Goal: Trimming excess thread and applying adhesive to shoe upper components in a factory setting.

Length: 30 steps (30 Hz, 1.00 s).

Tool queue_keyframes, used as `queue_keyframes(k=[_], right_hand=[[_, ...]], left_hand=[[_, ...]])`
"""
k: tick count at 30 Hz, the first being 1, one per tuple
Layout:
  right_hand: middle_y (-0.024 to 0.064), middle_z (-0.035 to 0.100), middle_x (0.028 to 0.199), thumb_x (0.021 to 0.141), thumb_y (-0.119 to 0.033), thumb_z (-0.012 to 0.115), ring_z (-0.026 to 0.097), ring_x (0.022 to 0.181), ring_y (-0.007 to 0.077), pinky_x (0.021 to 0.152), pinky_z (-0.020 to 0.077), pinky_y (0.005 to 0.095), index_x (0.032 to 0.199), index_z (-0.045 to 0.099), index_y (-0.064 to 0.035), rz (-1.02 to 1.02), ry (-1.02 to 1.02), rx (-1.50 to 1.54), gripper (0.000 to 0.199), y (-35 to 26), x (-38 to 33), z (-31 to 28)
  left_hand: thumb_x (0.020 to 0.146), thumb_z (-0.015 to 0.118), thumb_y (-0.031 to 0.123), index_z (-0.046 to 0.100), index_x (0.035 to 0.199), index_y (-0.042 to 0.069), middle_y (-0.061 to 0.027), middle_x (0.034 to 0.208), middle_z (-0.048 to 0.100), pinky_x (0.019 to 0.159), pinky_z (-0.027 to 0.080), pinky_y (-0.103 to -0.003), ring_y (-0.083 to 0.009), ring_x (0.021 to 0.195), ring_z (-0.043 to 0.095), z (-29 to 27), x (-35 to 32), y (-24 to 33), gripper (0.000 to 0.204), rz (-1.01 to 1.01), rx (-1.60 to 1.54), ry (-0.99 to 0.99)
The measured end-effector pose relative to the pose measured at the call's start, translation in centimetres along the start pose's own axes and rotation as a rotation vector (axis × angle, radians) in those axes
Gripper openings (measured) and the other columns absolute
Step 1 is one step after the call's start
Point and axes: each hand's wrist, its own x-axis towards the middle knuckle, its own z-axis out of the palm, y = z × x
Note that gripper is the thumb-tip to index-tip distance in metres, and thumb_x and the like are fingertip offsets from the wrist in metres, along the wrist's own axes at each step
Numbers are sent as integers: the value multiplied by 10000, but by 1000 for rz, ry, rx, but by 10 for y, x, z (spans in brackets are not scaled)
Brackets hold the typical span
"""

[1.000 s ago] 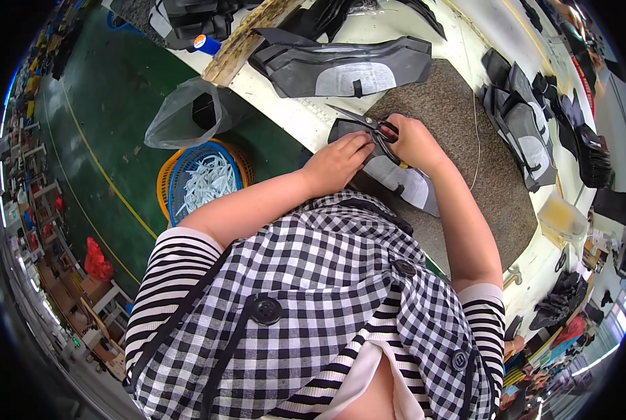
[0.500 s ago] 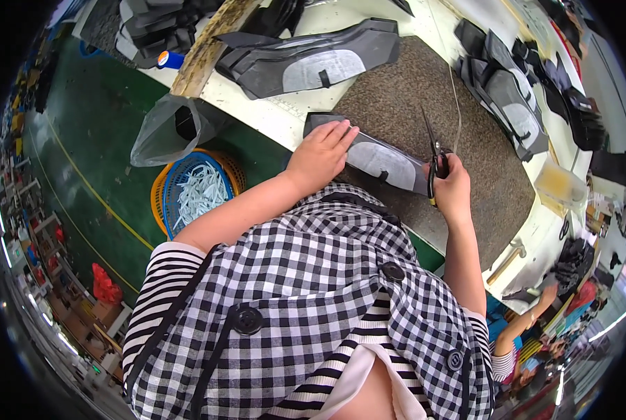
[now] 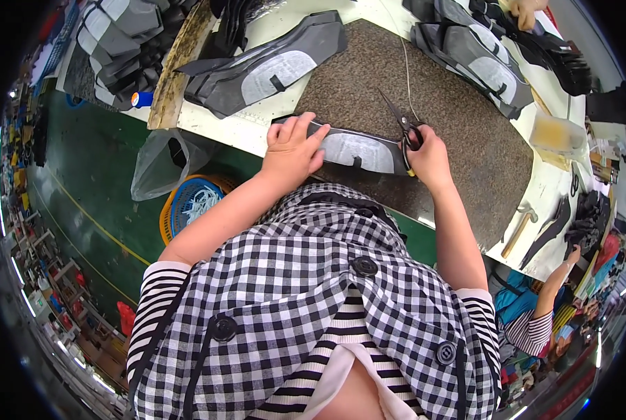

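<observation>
A flat grey and black shoe upper piece (image 3: 358, 148) lies on a brown mat (image 3: 467, 133) at the near table edge. My left hand (image 3: 292, 149) presses flat on its left end, fingers spread. My right hand (image 3: 428, 155) sits at the piece's right end and grips black scissors (image 3: 400, 127), their blades pointing away up the mat. A thin thread (image 3: 405, 66) runs up the mat from the scissors.
Stacks of similar grey pieces lie at the back left (image 3: 267, 66) and back right (image 3: 470, 56). A wooden board (image 3: 176, 77) and a hammer (image 3: 517, 231) rest on the table. An orange and blue basket (image 3: 190, 206) and a plastic bag (image 3: 162, 161) sit below. Another person (image 3: 537, 315) works at right.
My right hand with the scissors has moved from the piece's middle to its right end. My left hand has flattened onto the left end.
</observation>
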Motion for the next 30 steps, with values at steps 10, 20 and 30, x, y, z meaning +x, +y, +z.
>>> queue_keyframes(k=[10,20,30], right_hand=[[139,670,811,701,-85,736,665,768,263,712,511,340,886,598,0,-70,-36,102,245,10,-1,-16],[129,686,877,702,-73,715,653,841,321,733,511,391,940,605,-42,-145,-60,-73,264,20,15,-48],[179,635,890,754,-205,711,616,810,369,735,491,445,886,585,-16,-135,169,-135,263,27,-32,-70]], left_hand=[[804,641,373,495,1263,-31,-170,1286,507,1032,349,-379,-289,1209,466,34,48,69,628,345,-141,-252],[782,664,413,500,1292,-31,-55,1059,532,909,374,-321,-199,993,484,28,60,79,695,398,-68,-291],[743,703,435,434,1358,6,-49,1085,500,912,361,-343,-200,1014,461,26,62,79,796,404,46,-368]])
